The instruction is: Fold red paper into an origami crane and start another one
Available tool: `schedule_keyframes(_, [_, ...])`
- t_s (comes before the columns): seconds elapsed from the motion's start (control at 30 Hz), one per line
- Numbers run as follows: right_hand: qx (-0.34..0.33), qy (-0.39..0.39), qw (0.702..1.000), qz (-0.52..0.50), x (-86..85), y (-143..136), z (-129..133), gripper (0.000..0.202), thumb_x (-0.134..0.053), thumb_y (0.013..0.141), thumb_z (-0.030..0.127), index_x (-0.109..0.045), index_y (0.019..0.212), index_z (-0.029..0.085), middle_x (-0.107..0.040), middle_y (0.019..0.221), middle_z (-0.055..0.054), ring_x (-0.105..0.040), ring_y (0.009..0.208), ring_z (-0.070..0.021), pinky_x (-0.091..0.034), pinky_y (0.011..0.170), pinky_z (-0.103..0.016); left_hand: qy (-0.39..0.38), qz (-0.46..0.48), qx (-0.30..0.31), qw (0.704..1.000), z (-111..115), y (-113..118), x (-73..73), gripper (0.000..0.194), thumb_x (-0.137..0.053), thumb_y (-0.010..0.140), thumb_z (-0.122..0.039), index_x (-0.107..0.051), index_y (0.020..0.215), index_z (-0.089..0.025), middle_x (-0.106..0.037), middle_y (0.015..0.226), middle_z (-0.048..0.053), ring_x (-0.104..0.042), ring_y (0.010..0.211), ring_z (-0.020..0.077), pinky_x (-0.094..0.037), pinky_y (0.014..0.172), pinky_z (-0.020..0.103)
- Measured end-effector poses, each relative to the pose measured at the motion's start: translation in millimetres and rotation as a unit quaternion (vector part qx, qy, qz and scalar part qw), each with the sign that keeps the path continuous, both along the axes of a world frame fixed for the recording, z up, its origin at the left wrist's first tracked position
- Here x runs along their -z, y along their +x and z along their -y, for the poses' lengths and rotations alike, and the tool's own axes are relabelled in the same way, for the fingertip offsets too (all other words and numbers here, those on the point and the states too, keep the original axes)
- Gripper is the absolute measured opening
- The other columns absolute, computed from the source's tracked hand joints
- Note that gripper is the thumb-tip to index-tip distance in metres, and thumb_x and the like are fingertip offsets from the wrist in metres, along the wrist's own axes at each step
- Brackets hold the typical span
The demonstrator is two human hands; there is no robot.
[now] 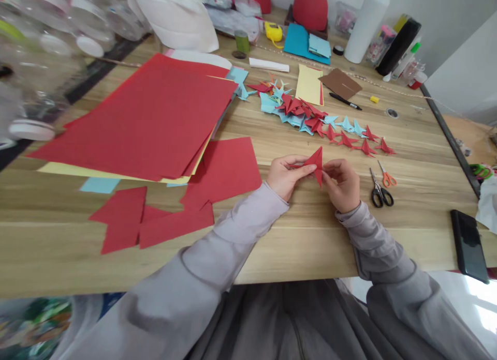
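Note:
A red folded-paper crane is held above the table between my two hands. My left hand pinches its left side, thumb on top. The fingers of my right hand are closed at its right edge; the fingertips are partly hidden, but they appear to grip the paper. Beyond my hands lies a pile of red and light-blue folded cranes, with a row of them trailing right. To the right of my right hand rest black-handled scissors and small orange-handled scissors.
Large red paper sheets are stacked at left, with cut red pieces nearer me. A black phone lies at the right edge. Farther back are a yellow tape measure, a pen and a white roll. Clear plastic bottles crowd the far left.

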State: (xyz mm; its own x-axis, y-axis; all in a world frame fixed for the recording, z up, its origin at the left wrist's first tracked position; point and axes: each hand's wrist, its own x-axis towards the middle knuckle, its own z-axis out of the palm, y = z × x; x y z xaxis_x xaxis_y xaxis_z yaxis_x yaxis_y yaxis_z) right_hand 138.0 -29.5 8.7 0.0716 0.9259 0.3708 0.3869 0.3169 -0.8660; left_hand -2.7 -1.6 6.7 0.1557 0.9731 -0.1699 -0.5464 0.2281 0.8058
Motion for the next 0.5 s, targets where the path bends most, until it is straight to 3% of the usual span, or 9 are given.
schedule_keyframes(0.2, [-0.044, -0.085, 0.989, -0.109, -0.9, -1.4, -3.5, 0.038, -0.069, 0.071, 0.056, -0.060, 0.070, 0.020, -0.063, 0.058, 0.000, -0.057, 0.051, -0.0115, -0.047, 0.051, -0.026, 0.002, -0.017, -0.004, 1.000, 0.1, 1.4, 1.6, 0.037, -0.089, 0.043, -0.028, -0.074, 0.074, -0.015, -0.072, 0.068, 0.002, -0.063, 0.059, 0.0126, -0.051, 0.066, 0.029])
schedule_keyframes(0.5, [-0.064, -0.125, 0.977, -0.160, -4.1, -0.9, -4.7, 0.037, -0.076, 0.065, 0.052, -0.060, 0.065, 0.019, -0.062, 0.054, 0.002, -0.056, 0.047, -0.0110, -0.046, 0.049, -0.025, 0.013, -0.039, 0.022, 0.999, 0.8, 0.7, 2.1, 0.033, -0.088, 0.045, -0.029, -0.074, 0.070, -0.014, -0.070, 0.064, 0.003, -0.062, 0.057, 0.0132, -0.050, 0.062, 0.028])
